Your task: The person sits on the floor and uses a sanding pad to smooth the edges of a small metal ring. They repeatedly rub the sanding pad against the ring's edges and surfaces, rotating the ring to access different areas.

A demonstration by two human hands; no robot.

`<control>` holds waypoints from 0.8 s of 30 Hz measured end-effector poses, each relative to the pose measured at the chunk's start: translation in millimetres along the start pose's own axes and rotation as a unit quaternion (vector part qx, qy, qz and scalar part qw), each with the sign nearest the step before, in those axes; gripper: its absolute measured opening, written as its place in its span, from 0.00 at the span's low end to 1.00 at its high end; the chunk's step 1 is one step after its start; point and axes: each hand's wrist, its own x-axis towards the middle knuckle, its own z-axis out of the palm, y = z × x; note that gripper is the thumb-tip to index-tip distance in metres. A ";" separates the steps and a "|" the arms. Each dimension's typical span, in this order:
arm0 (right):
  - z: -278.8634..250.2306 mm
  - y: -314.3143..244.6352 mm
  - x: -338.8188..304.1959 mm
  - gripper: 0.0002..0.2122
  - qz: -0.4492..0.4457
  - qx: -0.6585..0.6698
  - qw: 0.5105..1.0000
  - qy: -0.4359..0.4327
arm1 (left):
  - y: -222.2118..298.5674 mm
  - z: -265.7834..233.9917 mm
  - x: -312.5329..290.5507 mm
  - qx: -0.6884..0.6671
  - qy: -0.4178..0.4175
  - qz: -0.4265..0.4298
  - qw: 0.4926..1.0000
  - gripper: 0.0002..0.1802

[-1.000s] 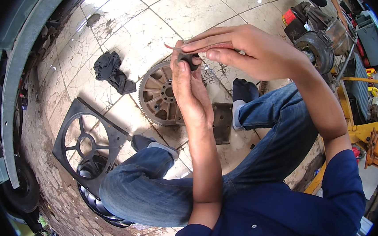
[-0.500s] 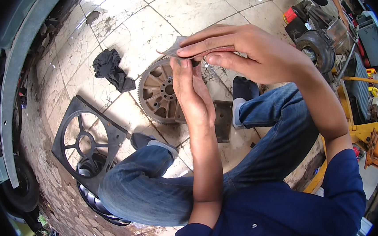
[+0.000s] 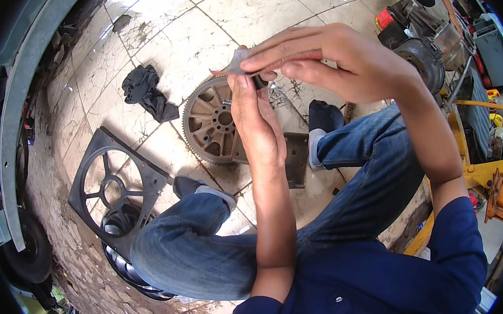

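My left hand [image 3: 258, 124] is raised in front of me, fingers pointing up, gripping a small dark part [image 3: 259, 81] at its fingertips. My right hand [image 3: 338, 61] comes in from the right and presses a small grey sheet of abrasive paper [image 3: 235, 62] against that part with thumb and fingers. Both hands meet above a toothed metal flywheel [image 3: 210, 125] lying flat on the tiled floor between my knees. My legs in blue jeans are bent below the hands.
A dark rag [image 3: 146, 91] lies on the tiles to the left. A black fan shroud [image 3: 112, 188] leans over a wheel rim at lower left. A dark metal plate [image 3: 296, 156] sits by my foot. Engine parts [image 3: 419, 31] and yellow equipment [image 3: 495, 179] stand at right.
Both hands have stayed together at the same spot; the right hand's fingers shifted slightly left across the part, and the grey sheet now shows at the fingertips.
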 end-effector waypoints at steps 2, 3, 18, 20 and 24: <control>0.4 8.8 1.9 0.16 0.019 -0.087 0.996 -0.005 | -1.2 -2.8 1.1 0.005 -0.005 0.001 1.000 0.26; -0.4 10.3 3.9 0.16 0.027 -0.133 0.991 -0.008 | -2.4 -0.7 1.7 0.001 0.012 0.004 1.000 0.24; 2.7 5.3 1.8 0.16 0.035 -0.129 0.991 0.002 | -2.9 2.2 1.5 0.024 0.013 0.011 1.000 0.29; 7.3 0.5 1.5 0.14 -0.019 -0.102 0.994 0.042 | -3.0 1.7 1.6 0.014 0.007 0.013 1.000 0.29; 7.5 13.3 5.3 0.14 -0.014 -0.119 0.991 0.053 | -2.2 0.1 2.5 0.006 -0.007 0.012 1.000 0.28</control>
